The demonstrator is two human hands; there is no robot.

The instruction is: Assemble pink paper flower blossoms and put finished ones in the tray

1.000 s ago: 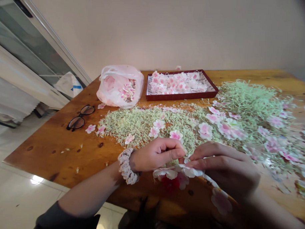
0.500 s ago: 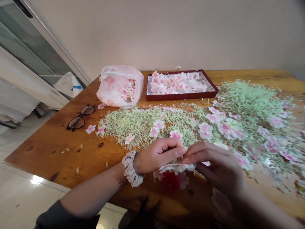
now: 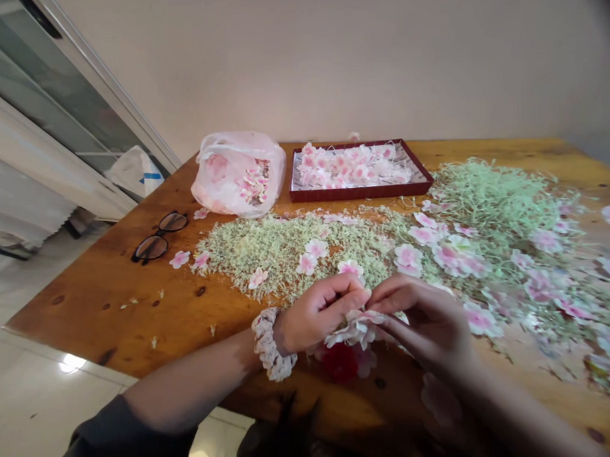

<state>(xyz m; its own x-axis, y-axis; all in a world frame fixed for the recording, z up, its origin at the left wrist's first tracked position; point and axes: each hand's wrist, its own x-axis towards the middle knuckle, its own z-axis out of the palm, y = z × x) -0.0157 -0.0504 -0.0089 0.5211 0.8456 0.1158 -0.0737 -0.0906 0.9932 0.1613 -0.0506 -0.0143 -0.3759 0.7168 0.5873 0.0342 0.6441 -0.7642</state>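
Note:
My left hand, a scrunchie on its wrist, and my right hand meet at the front edge of the wooden table. Both pinch a white and pink fabric flower between thumb and fingers. Under it lie a red flower and more pale petals. Just behind my hands spreads a heap of green stem pieces with several pink flowers scattered on it.
A dark red tray full of pink flowers stands at the back. A plastic bag of flowers lies left of it. Black glasses rest on the table's left part. A bigger green heap fills the right.
Both hands drew closer together and a little up. The flower bunched up between the fingertips, and my right hand's fingers curled in more.

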